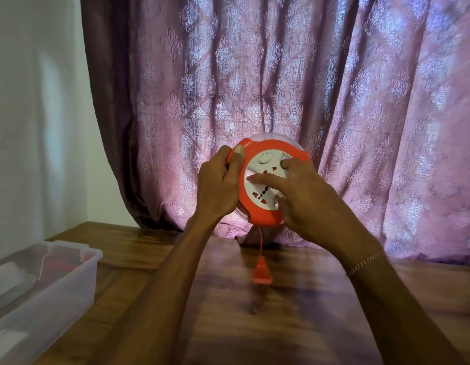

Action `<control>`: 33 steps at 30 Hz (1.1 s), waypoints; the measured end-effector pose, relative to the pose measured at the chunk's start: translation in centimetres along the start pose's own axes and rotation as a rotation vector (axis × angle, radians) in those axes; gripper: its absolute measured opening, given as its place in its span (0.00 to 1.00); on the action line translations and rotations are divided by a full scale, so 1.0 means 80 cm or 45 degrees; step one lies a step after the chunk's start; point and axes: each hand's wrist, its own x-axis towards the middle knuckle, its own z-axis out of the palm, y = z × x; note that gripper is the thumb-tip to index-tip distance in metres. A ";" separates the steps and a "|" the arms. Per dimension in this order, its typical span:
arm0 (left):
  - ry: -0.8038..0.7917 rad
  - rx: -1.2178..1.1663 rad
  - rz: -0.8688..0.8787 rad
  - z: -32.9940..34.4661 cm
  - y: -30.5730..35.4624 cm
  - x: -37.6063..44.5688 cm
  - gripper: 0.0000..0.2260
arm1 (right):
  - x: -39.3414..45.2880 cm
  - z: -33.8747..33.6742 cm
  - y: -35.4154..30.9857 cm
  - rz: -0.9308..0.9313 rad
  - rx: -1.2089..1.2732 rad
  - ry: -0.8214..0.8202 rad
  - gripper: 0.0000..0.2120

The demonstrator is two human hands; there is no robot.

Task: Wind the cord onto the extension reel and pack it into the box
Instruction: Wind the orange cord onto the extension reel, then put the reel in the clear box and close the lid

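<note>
Extension reel (265, 180), red, gripped at rim by left hand (218, 185); right hand (302, 196) fingers spread on white hub; short cord (260, 239), plug (262, 272) dangling; best turned steadily, rim held firm.

The round orange-and-white extension reel (265, 180) is held upright above the worktop; its short orange cord (260, 239) and plug (262, 272) dangle at six o'clock. The clear box (70, 275) sits at eight o'clock.

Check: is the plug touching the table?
Cannot tell. In the head view the plug hangs on its cord below the reel, blurred against the table; no gap or contact shows plainly.
</note>
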 end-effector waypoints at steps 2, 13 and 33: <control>0.006 0.014 0.015 0.000 0.002 0.000 0.24 | -0.001 0.002 -0.006 -0.010 -0.048 0.102 0.26; 0.001 0.051 0.039 0.003 0.002 0.001 0.22 | 0.001 0.013 -0.007 0.181 0.038 0.540 0.29; -0.013 0.074 -0.066 0.010 -0.005 -0.001 0.21 | 0.011 0.050 -0.018 0.638 0.377 0.706 0.35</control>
